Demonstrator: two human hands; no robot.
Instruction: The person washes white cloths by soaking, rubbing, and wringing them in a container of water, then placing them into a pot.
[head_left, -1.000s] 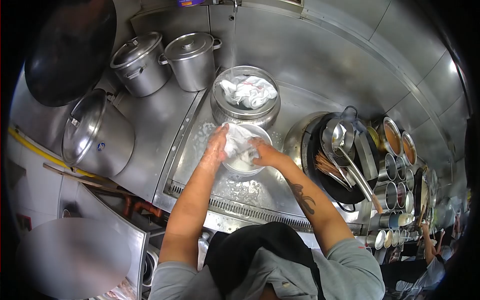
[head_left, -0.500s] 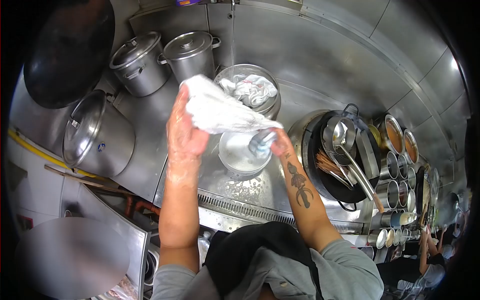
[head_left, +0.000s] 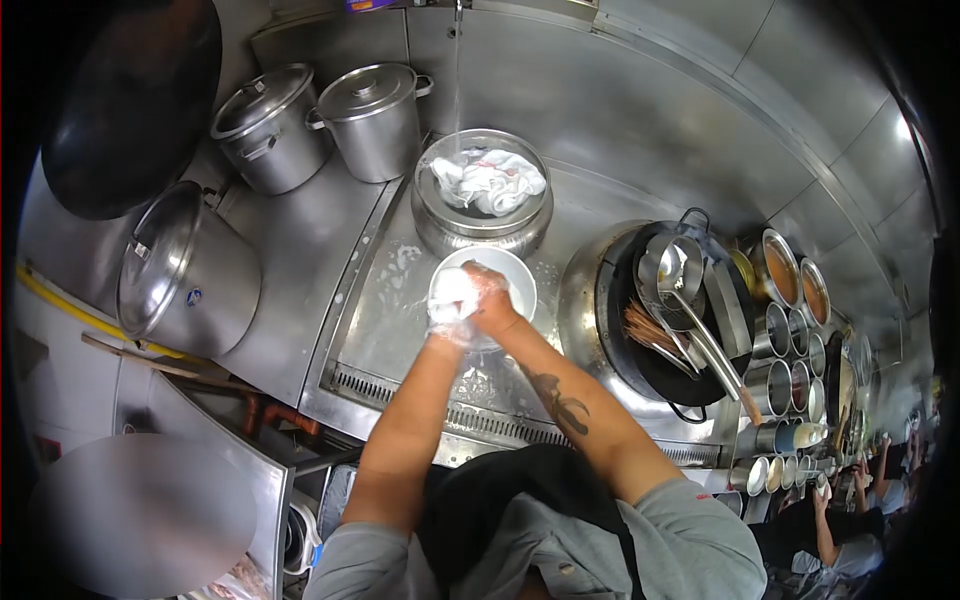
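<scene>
Two hands (head_left: 489, 299) around white cloth (head_left: 455, 292)

- Both arms reach over the front edge of the counter (head_left: 375, 310), converging until the hands meet well inside that edge.
- Left forearm (head_left: 412, 410): nearly straight ahead, leaning slightly inward, its wrist (head_left: 451, 341) wet and whitish.
- Right forearm (head_left: 545, 365): slanting more sharply inward (a dark tattoo marks it).
- Right hand (head_left: 489, 300): fingers curled in, close against the left.
- Left hand (head_left: 452, 322): largely covered, its fingers impossible to make out.
</scene>
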